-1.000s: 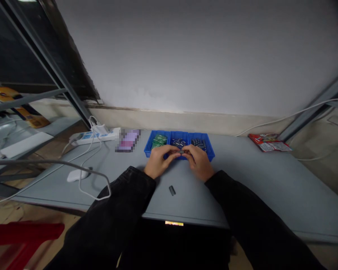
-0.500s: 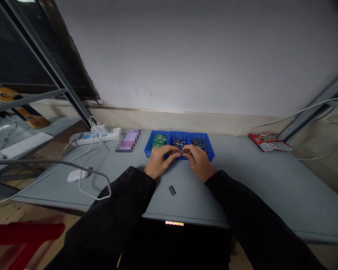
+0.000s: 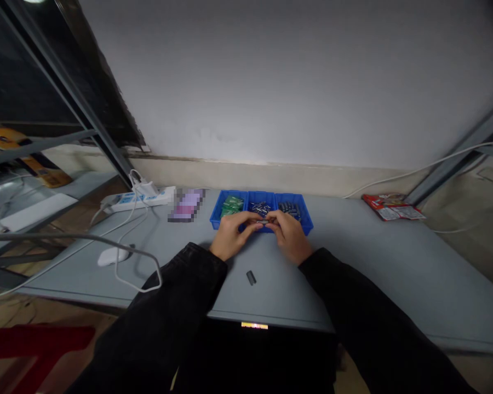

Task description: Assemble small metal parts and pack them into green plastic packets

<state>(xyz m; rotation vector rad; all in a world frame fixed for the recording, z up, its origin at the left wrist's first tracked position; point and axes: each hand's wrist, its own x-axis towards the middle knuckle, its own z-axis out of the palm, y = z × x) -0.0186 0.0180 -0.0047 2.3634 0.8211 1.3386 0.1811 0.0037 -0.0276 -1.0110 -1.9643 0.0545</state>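
Note:
My left hand [image 3: 231, 234] and my right hand [image 3: 290, 234] meet at the front of the blue bins, fingertips pinched on a small dark part [image 3: 264, 221] between them. Its details are too small to make out. Behind them, the left blue bin [image 3: 215, 221] holds green pieces [image 3: 232, 204], the middle one holds shiny metal pins [image 3: 260, 207], and the right one holds dark grey cylinders [image 3: 290, 208]. A loose dark grey piece [image 3: 251, 278] lies on the grey table [image 3: 279, 295] in front of my hands.
To the left are a white power strip [image 3: 125, 202], a blurred-out purple item [image 3: 188, 206], a white mouse-like object [image 3: 113, 256] and looping cables [image 3: 148, 255]. A red packet [image 3: 393, 207] lies at the right. The wall [image 3: 271, 93] stands behind the table.
The small part between my fingertips looks slightly turned or shifted. My hands stay in nearly the same place.

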